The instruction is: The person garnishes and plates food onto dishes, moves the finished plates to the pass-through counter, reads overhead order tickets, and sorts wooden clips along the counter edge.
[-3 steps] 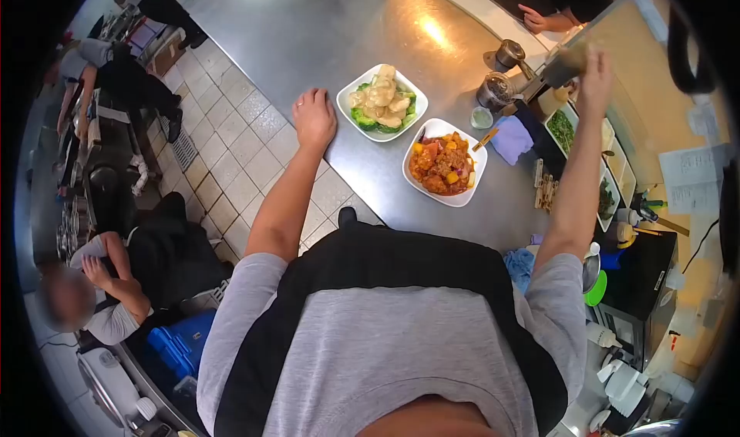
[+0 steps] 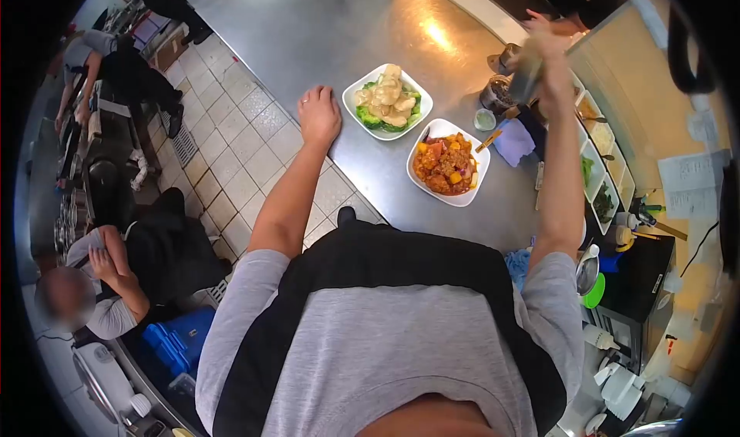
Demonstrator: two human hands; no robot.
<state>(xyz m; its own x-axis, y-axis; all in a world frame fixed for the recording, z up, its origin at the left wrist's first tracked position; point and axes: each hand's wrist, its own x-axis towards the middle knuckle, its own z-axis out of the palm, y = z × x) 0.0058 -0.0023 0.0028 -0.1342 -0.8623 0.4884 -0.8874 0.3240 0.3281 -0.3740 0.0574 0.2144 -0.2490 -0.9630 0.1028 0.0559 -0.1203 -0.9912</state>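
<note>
Counter [image 2: 324,36] stretches beyond 2 bowls [image 2: 482,162], left hand [image 2: 319,115] at its edge.

A steel surface [image 2: 308,36] is stretching diagonally across the room, catching a warm glow [image 2: 435,31] near its right edge. Pale square tiles [image 2: 230,138] are covering the floor [image 2: 258,175] to its left, where a metal grate [image 2: 184,147] is lying among them. On the right, a tan wall [image 2: 617,63] bearing white paper [image 2: 692,186] is rising beside a black unit [image 2: 636,271].
</note>
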